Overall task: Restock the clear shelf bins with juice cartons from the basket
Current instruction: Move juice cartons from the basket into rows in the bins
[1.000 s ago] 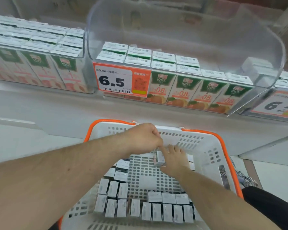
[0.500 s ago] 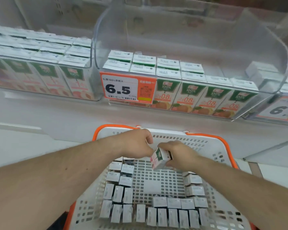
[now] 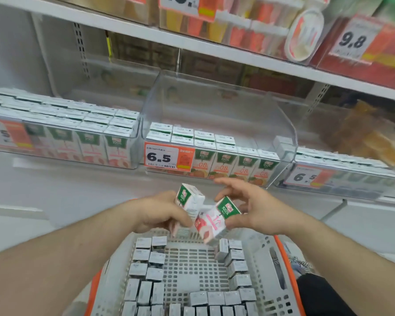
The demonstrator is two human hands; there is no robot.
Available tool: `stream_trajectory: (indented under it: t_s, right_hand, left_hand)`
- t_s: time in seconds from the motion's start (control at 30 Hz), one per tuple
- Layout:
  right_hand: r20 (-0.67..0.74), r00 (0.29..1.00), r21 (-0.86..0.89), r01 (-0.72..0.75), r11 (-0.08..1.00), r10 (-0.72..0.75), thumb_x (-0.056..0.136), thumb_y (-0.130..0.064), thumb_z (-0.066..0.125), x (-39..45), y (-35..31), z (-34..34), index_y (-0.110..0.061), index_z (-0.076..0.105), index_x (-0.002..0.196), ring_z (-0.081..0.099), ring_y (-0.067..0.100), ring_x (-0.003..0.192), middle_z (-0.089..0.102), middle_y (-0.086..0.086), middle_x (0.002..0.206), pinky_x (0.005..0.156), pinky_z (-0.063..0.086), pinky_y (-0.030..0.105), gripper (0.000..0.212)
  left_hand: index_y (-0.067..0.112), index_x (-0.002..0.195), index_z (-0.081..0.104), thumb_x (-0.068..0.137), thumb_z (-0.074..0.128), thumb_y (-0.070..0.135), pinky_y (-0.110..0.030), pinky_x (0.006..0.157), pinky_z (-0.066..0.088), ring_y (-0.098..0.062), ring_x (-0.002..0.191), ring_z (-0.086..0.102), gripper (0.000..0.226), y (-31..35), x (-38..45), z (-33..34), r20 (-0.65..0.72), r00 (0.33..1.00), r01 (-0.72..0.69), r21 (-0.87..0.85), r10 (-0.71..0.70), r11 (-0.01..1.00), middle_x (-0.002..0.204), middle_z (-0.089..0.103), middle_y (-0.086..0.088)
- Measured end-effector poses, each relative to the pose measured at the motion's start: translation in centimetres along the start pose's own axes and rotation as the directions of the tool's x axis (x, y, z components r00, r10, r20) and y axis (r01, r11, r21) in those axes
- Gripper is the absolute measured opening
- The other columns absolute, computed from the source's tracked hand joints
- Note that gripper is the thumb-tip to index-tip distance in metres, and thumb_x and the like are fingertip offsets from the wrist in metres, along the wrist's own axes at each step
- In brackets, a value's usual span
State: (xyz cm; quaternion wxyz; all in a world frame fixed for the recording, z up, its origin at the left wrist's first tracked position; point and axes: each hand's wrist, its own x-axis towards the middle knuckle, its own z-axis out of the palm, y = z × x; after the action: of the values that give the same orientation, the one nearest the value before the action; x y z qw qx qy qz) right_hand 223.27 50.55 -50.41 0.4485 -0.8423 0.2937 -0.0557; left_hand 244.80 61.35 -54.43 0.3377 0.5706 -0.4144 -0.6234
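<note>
The step in hand is carrying cartons up from the basket [image 3: 281, 265] at the bottom of the frame. The left hand [image 3: 160, 215] grips one carton [image 3: 188, 197]; the right hand [image 3: 255, 208] pinches a second [image 3: 214, 220], its upper fingers spread. Both sit at frame centre, just below the middle bin [image 3: 217, 110]. Next they likely must clear its front wall and go into the gap behind the rows. The left hand's fingers are hidden, and the right bin is blurred.

blurred right shelf goods [image 3: 363, 135], basket [image 3: 281, 270] cut off below
</note>
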Motion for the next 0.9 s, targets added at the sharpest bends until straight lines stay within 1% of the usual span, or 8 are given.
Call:
stream_trajectory:
  t_s: [0.1, 0.17, 0.23, 0.3, 0.43, 0.57, 0.77, 0.9]
  right_hand:
    - [-0.021, 1.0, 0.137, 0.017, 0.99, -0.014, 0.077, 0.013, 0.073, -1.3, -1.0, -0.9, -0.039, 0.043, 0.137, 0.066, 0.019, 0.105, 0.064, -0.002, 0.118, 0.084, 0.058, 0.036, 0.085]
    - [-0.025, 1.0, 0.227, 0.024, 0.974, -0.018, 0.078, 0.02, 0.067, -1.7, -1.6, -1.1, -0.032, 0.043, 0.141, 0.067, 0.021, 0.098, 0.064, 0.001, 0.119, 0.077, 0.058, 0.034, 0.085]
    - [-0.037, 0.999, 0.254, 0.037, 0.966, -0.028, 0.079, 0.025, 0.062, -1.8, -2.3, -1.0, -0.029, 0.042, 0.141, 0.066, 0.017, 0.091, 0.065, 0.001, 0.119, 0.072, 0.055, 0.031, 0.085]
    - [-0.048, 0.998, 0.26, 0.047, 0.964, -0.035, 0.079, 0.028, 0.058, -1.6, -3.1, -0.8, -0.029, 0.041, 0.142, 0.064, 0.016, 0.084, 0.067, -0.001, 0.119, 0.069, 0.053, 0.03, 0.087]
    - [-0.047, 0.998, 0.302, 0.063, 0.951, -0.052, 0.076, 0.033, 0.052, -0.8, -4.6, -0.1, -0.028, 0.039, 0.144, 0.063, 0.018, 0.085, 0.068, 0.0, 0.121, 0.065, 0.05, 0.03, 0.092]
    - [-0.086, 0.989, 0.301, 0.141, 0.943, -0.12, 0.074, 0.035, 0.052, -0.1, -6.0, 0.5, -0.029, 0.033, 0.147, 0.059, 0.007, 0.117, 0.063, -0.005, 0.129, 0.074, 0.056, 0.03, 0.099]
    - [-0.202, 0.962, 0.406, 0.251, 0.879, -0.182, 0.07, 0.022, 0.062, 0.8, -6.7, 1.8, -0.033, 0.037, 0.144, 0.051, 0.005, 0.13, 0.047, -0.01, 0.147, 0.084, 0.055, 0.03, 0.096]
    - [-0.335, 0.926, 0.503, 0.334, 0.797, -0.176, 0.061, 0.014, 0.054, 1.6, -6.8, 1.7, -0.028, 0.047, 0.135, 0.05, 0.01, 0.133, 0.051, -0.005, 0.144, 0.107, 0.045, 0.031, 0.085]
  left_hand:
    - [0.008, 0.083, 0.077, 0.052, 0.07, 0.003, -0.037, 0.084, 0.051, -0.024, 0.084, 0.068, 0.032, 0.1, -1.4, -1.4, 0.085, 0.996, 0.032, -0.221, -0.013, 0.975, 0.1, 0.072, -0.015]
    - [0.006, 0.094, 0.078, 0.039, 0.083, 0.007, -0.046, 0.098, 0.045, -0.027, 0.098, 0.065, 0.055, 0.3, -2.3, -1.8, 0.166, 0.986, 0.013, -0.274, 0.034, 0.962, 0.118, 0.065, -0.023]
    - [0.003, 0.111, 0.07, 0.028, 0.093, 0.016, -0.046, 0.097, 0.047, -0.03, 0.114, 0.06, 0.088, 0.5, -3.0, -1.8, 0.243, 0.967, 0.006, -0.311, 0.073, 0.95, 0.132, 0.058, -0.025]
    - [0.003, 0.118, 0.065, 0.029, 0.094, 0.019, -0.043, 0.094, 0.05, -0.036, 0.127, 0.052, 0.095, 1.1, -3.6, -1.2, 0.335, 0.934, -0.007, -0.337, 0.127, 0.941, 0.138, 0.052, -0.026]
    - [0.014, 0.105, 0.076, 0.039, 0.091, 0.027, -0.033, 0.085, 0.054, -0.025, 0.1, 0.067, 0.068, 1.9, -4.0, -0.3, 0.432, 0.867, -0.119, -0.308, 0.25, 0.944, 0.109, 0.071, -0.011]
    - [0.015, 0.106, 0.072, 0.043, 0.086, 0.023, -0.03, 0.085, 0.052, -0.02, 0.092, 0.068, 0.064, 2.3, -4.3, -0.2, 0.393, 0.853, -0.27, -0.228, 0.343, 0.935, 0.099, 0.073, -0.005]
    - [0.013, 0.114, 0.057, 0.049, 0.077, 0.024, -0.034, 0.078, 0.051, -0.013, 0.093, 0.063, 0.069, 2.6, -4.9, -0.5, 0.058, 0.876, -0.482, 0.142, 0.479, 0.865, 0.109, 0.06, 0.002]
    - [0.018, 0.105, 0.067, 0.056, 0.074, 0.025, -0.027, 0.096, 0.048, -0.004, 0.117, 0.05, 0.05, 2.6, -5.4, -1.8, -0.034, 0.746, -0.533, 0.569, 0.665, 0.626, 0.127, 0.038, 0.011]
